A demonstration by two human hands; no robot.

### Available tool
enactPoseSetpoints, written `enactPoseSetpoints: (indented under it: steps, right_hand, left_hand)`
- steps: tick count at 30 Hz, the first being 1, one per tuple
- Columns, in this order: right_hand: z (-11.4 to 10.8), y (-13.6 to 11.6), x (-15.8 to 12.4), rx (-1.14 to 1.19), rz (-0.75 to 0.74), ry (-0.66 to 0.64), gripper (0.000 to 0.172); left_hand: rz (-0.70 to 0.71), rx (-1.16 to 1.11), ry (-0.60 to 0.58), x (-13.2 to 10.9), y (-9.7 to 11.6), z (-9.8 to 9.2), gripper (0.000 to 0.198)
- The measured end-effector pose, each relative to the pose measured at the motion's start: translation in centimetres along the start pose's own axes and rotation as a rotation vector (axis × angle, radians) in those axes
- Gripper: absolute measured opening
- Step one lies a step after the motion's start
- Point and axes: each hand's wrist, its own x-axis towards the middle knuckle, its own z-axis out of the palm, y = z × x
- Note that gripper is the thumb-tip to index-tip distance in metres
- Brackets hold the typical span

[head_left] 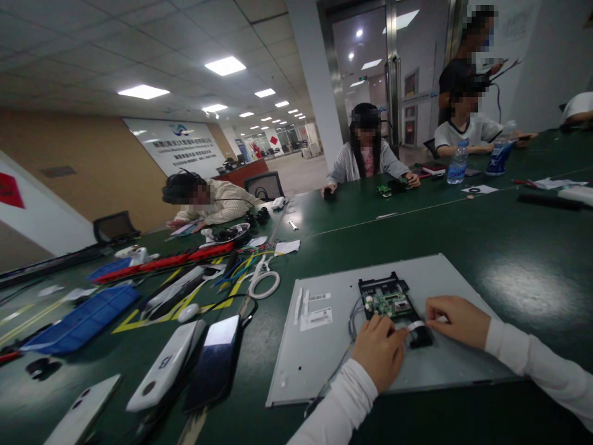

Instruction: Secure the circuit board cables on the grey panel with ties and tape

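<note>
Tearing threatens: your left hand (380, 352) and right hand (456, 318) pinch the white strip (416, 325) between them; tug unevenly and it could rip from the circuit board (388, 301).

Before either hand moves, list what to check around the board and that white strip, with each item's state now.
1. Grip on the white strip: left hand and right hand each pinch an end: ok.
2. Circuit board seated in its black frame on the grey panel: ok.
3. Strip's join to the board, hidden by the hands: cannot tell.
4. Wires from the board's left side run close by the left hand; snag-free: cannot tell.
5. Panel flat on the green table: ok.
</note>
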Motion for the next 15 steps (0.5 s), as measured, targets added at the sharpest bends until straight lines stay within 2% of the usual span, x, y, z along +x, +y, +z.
enactPoseSetpoints:
  steps: [9, 15]
  right_hand:
    - [0.09, 0.87, 0.09, 0.047, -0.012, 0.000, 0.011]
    - [-0.59, 0.55, -0.35, 0.053, -0.016, 0.037, 0.011]
  left_hand:
    - [-0.008, 0.016, -0.021, -0.03, -0.03, 0.02, 0.028]
    - [-0.032, 0.029, -0.026, -0.10, -0.10, 0.21, 0.028]
